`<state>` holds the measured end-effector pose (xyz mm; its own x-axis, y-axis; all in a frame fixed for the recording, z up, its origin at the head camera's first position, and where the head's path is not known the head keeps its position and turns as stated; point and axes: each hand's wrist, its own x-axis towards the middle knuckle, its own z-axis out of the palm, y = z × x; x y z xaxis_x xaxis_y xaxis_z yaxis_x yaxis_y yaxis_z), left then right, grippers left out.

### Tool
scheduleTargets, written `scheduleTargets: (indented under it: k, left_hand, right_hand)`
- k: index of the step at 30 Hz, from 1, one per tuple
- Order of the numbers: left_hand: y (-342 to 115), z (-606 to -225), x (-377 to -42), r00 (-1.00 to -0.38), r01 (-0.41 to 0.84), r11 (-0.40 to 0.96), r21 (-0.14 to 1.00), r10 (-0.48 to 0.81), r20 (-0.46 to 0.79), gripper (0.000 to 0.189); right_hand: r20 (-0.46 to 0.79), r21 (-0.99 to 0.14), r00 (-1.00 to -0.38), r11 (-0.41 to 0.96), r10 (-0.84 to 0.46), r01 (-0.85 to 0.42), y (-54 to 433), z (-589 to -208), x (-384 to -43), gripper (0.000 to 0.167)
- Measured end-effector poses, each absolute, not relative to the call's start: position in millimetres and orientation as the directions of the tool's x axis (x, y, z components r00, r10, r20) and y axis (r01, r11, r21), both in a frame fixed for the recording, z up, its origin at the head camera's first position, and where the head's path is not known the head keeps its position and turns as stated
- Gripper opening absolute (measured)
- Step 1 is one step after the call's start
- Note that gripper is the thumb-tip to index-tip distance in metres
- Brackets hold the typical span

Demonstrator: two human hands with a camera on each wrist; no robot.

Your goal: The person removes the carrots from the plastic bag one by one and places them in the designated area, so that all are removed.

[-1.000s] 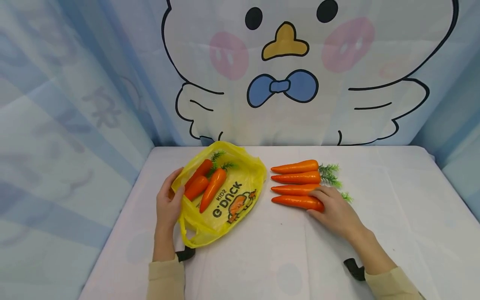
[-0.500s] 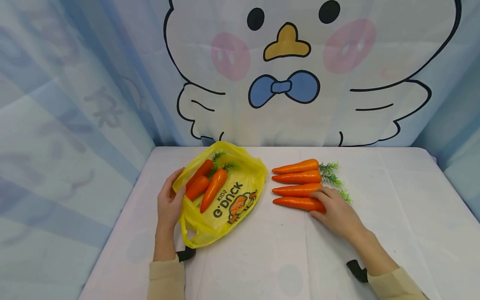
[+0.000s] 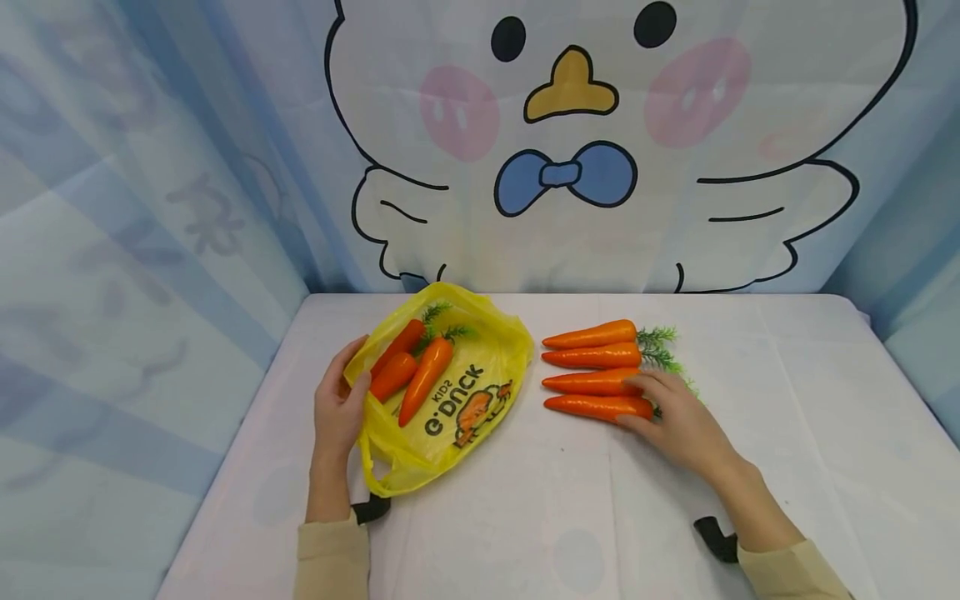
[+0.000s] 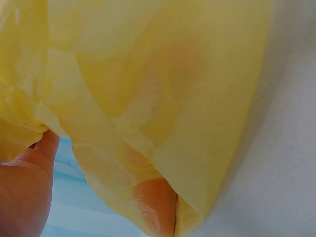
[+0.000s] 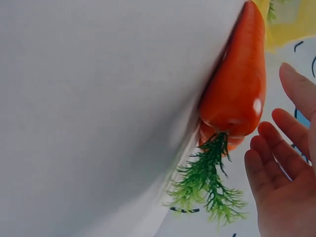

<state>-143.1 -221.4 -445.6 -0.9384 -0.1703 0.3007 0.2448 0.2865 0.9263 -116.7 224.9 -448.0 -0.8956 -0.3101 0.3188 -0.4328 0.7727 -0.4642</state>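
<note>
A yellow plastic bag (image 3: pixel 491 333) with a printed duck lies on the table, its mouth spread open. Inside it are three carrots, the nearest carrot (image 3: pixel 427 379) with a green top. My left hand (image 3: pixel 337 412) holds the bag's left rim between thumb and fingers; in the left wrist view the bag (image 4: pixel 197 108) covers most of that hand. Right of the bag, several carrots lie in a row, tips pointing left. My right hand (image 3: pixel 678 421) is over the leafy ends of the closest carrots. In the right wrist view its loosely bent fingers stand apart from the front carrot (image 5: pixel 237 84).
A white cloth covers the table (image 3: pixel 525 533). Behind it hangs a curtain (image 3: pixel 585 242) printed with a cartoon bird, and a blue patterned curtain (image 3: pixel 150 333) runs along the left. Black straps (image 3: pixel 716 540) show at both wrists.
My right hand has drawn slightly right and its thumb and fingers have parted from the front carrot. The front carrots have shifted very slightly towards me. The left hand and bag stay put.
</note>
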Motion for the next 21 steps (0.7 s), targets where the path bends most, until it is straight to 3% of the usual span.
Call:
scheduleTargets:
  k: [7,16,21]
  left_hand:
    - [-219.7,-443.5,-143.1,-0.943,0.222,0.283,0.933,-0.18,0.279,0.047]
    - [-219.1,-446.8,-142.3,-0.942,0.23,0.29,0.929,-0.172,0.287,0.047]
    - [-217.9,-446.4,-142.8,-0.942,0.229,0.29,0.929,-0.175,0.287,0.047]
  right_hand:
    - [0.382,-0.497,-0.868,0.721,-0.318,-0.483,218.9,-447.0,-130.1,0.047]
    - [0.243,-0.597,-0.914,0.693,-0.324,-0.404,190.3,-441.0,-145.6,0.048]
    - [0.244,-0.61,-0.903,0.669,-0.353,-0.426,174.0,-439.1,-155.0,0.053]
